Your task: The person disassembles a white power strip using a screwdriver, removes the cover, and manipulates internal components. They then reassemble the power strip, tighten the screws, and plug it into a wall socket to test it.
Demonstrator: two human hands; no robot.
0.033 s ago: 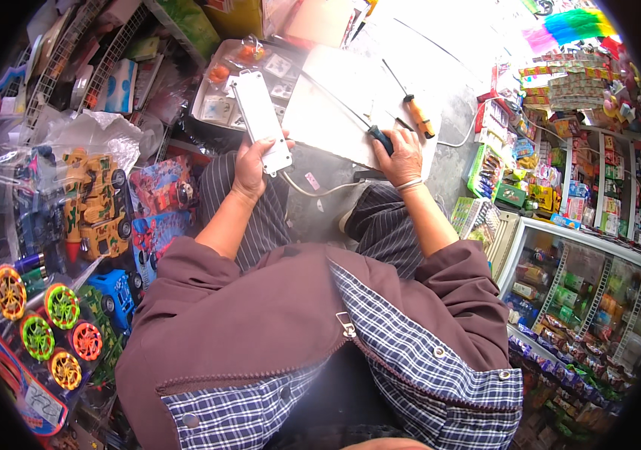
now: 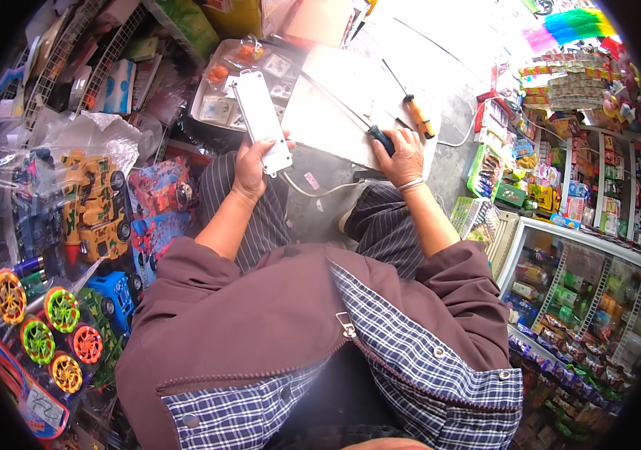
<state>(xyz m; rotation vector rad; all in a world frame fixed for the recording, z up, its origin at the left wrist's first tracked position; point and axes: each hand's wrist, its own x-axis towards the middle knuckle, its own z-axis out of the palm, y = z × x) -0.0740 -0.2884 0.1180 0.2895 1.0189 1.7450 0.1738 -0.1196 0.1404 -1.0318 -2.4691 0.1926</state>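
Note:
My left hand (image 2: 251, 166) is closed around the near end of a long white power strip (image 2: 259, 112), its thumb lying across the top face. The strip tilts up over the edge of a white board, and a pale cord (image 2: 313, 193) runs near its lower end. On the right part of the board, my right hand (image 2: 404, 159) grips the dark handle of a long screwdriver (image 2: 380, 138), whose shaft points to the far left. Just beyond that hand lies a second screwdriver (image 2: 418, 117) with a yellow-orange handle.
The white board (image 2: 328, 105) spans in front of my knees. A tray (image 2: 219, 112) of small packaged parts sits at its left. Toy vehicles (image 2: 95, 202) in plastic crowd the left side. Snack shelves (image 2: 560, 165) and a glass-topped cabinet (image 2: 583, 262) stand at the right.

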